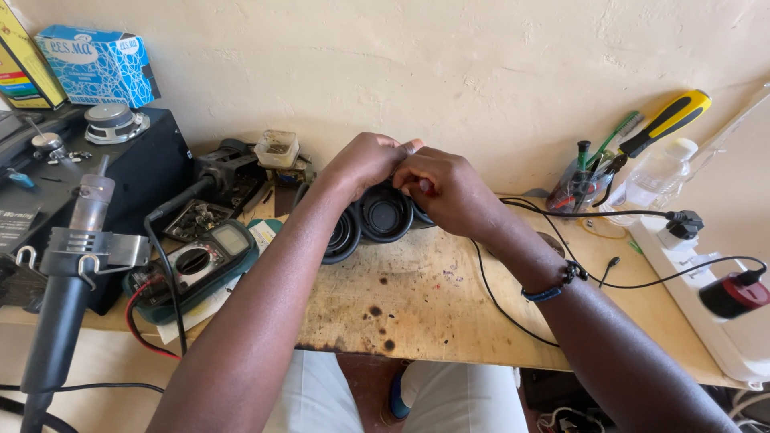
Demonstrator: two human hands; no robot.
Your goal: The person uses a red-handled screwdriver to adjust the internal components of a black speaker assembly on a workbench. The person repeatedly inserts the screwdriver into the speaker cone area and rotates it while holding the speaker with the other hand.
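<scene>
Both hands meet at the back edge of the worktop (417,297), against the wall. The left hand (365,160) and the right hand (445,188) curl tight together over a black speaker unit (383,215), fingers clenched on its top edge. It is dark, with round, ringed cones side by side, glossy rims facing forward. A black cable (497,301) trails off toward the right edge. A green multimeter (196,261) lies near the left edge.

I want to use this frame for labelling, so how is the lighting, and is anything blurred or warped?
Head view: soft, even daylight, no harsh glare; both hands, left hand and right hand, are sharp over the black speaker housing; faint shadows on the wooden bench; wide-angle bending stretches the forearms and the hot-air gun at the edges.
</scene>
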